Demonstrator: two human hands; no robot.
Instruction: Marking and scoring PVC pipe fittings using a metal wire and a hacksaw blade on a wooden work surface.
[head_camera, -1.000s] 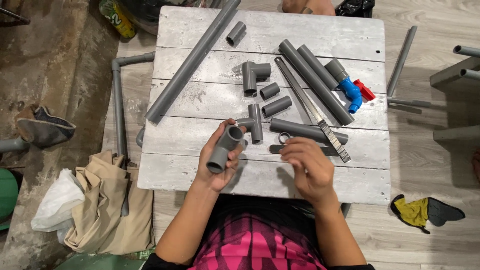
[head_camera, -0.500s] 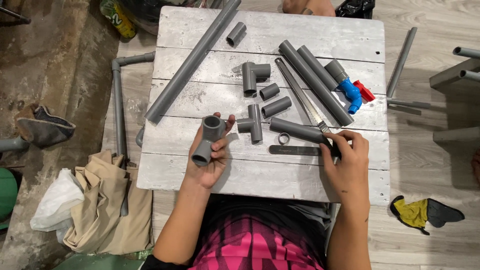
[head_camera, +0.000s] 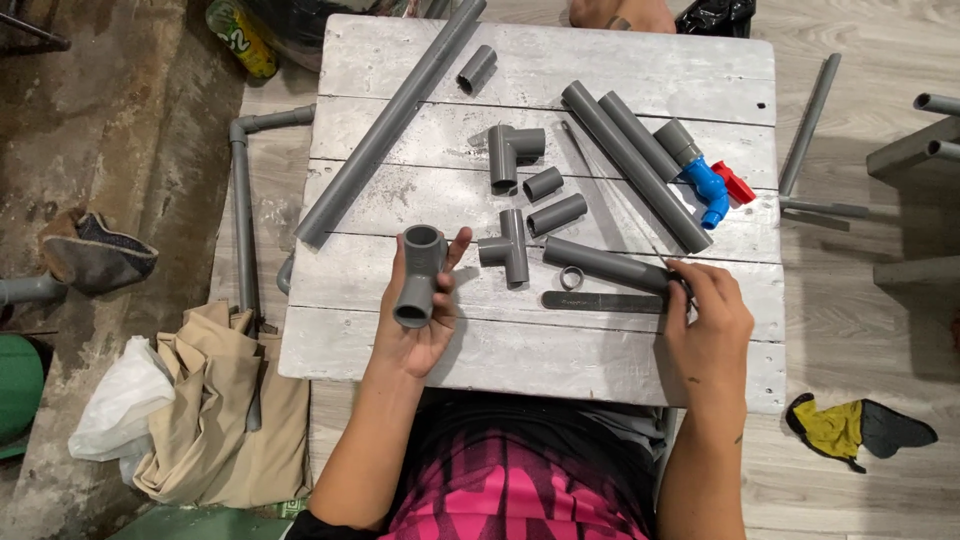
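My left hand (head_camera: 418, 325) holds a grey plastic tee fitting (head_camera: 420, 272) upright above the near left of the white plank table (head_camera: 520, 352). My right hand (head_camera: 708, 322) is closed at the right end of a short grey pipe (head_camera: 603, 265), gripping the near end of a thin saw blade (head_camera: 612, 185) that runs diagonally up the table on its edge. Between my hands lie another tee fitting (head_camera: 507, 247), a small grey ring (head_camera: 570, 277) and a dark flat strip (head_camera: 598, 300).
On the table: a long grey pipe (head_camera: 390, 120), a short coupling (head_camera: 477, 68), a third tee (head_camera: 510, 155), two short stubs (head_camera: 550, 198), two thick pipes (head_camera: 635, 160), a blue tap (head_camera: 708, 188). On the floor: beige cloth (head_camera: 215, 400), elbowed pipe (head_camera: 240, 220), glove (head_camera: 860, 425).
My left hand lifted the tee fitting and turned it upright. My right hand moved right to the blade's near end and closed on it; the blade now stands on edge.
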